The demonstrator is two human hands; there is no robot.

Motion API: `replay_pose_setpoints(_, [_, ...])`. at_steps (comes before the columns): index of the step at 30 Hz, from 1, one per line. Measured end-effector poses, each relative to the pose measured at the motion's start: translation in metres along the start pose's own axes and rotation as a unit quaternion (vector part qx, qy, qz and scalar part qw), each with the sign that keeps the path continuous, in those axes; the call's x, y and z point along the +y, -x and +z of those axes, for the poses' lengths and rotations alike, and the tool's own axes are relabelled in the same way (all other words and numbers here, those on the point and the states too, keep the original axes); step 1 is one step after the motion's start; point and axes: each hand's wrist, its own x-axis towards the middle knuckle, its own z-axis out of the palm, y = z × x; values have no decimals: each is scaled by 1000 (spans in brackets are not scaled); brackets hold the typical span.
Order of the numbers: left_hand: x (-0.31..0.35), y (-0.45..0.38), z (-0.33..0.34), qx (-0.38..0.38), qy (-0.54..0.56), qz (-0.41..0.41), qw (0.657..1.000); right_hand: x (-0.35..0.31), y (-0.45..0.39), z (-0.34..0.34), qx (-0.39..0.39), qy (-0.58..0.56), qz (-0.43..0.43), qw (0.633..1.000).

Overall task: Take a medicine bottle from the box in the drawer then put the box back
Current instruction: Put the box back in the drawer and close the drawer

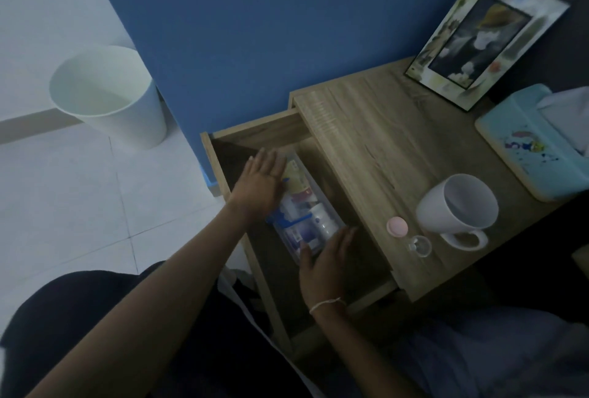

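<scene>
A clear plastic box [304,206] with blue latches lies in the open wooden drawer [255,133], packed with medicine bottles and packets. A white bottle [325,222] shows through its near end. My left hand [263,179] rests flat against the box's far left side, fingers spread. My right hand [328,257] presses the box's near end, fingers extended. Both hands touch the box from opposite ends; I cannot tell whether it is lifted off the drawer floor.
On the bedside table top [382,129] stand a white mug [459,206], a pink round lid [396,226], a small clear cap [420,245], a picture frame [484,37] and a teal tissue box [535,142]. A white bin [108,94] stands on the floor at left.
</scene>
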Motion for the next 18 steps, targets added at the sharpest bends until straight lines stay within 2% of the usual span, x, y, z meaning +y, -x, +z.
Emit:
replay_pose_setpoints(2, [11, 15, 10, -8, -35, 41, 999, 5, -15, -5, 10, 106, -77, 991])
replay_pose_setpoints(4, [15, 23, 16, -39, -52, 45, 997, 7, -31, -9, -39, 162, -103, 981])
replay_pose_setpoints(10, [9, 28, 18, -57, -17, 32, 998, 1, -25, -9, -89, 153, -86, 980])
replay_pose_setpoints(18, [2, 36, 17, -40, 2, 38, 998, -8, -16, -15, -136, 161, -86, 974])
